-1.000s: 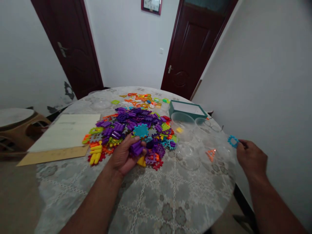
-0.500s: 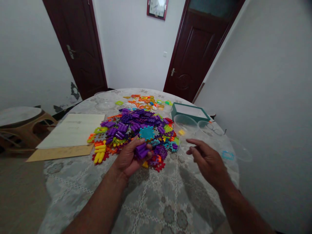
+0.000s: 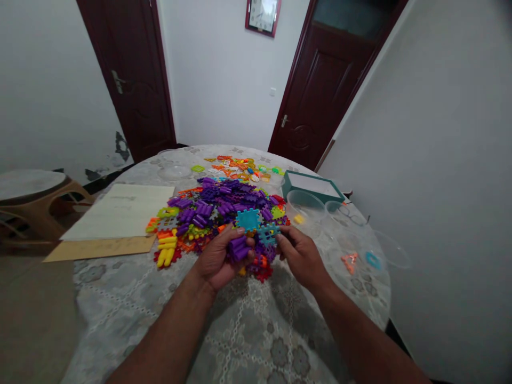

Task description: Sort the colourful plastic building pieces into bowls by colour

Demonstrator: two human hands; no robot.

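My left hand [image 3: 219, 261] is closed around a small bundle of purple ribbed plastic building pieces [image 3: 239, 249] in front of the pile. Just beyond its thumb tip is a light-blue square building plate [image 3: 248, 220] with notched edges; I cannot tell whether the fingers also grip it. My right hand [image 3: 299, 255] pinches a teal lattice building piece [image 3: 268, 234] by its right edge, close beside the blue plate. Behind both hands lies a heap of interlocking building pieces [image 3: 224, 193], mostly purple, with yellow, red, grey and green ones around its border.
Orange and clear pieces [image 3: 236, 166] lie at the back. To the right are a green-edged box [image 3: 314, 185], a clear plastic bowl [image 3: 306, 205], glasses [image 3: 354, 215], an orange triangle piece [image 3: 350, 262] and a blue piece [image 3: 373, 260]. Paper sheets [image 3: 120, 210] lie left.
My right hand has moved left to the pile and now pinches the teal lattice piece. My left hand keeps the purple pieces and has shifted slightly right. An orange triangle now shows at the right.
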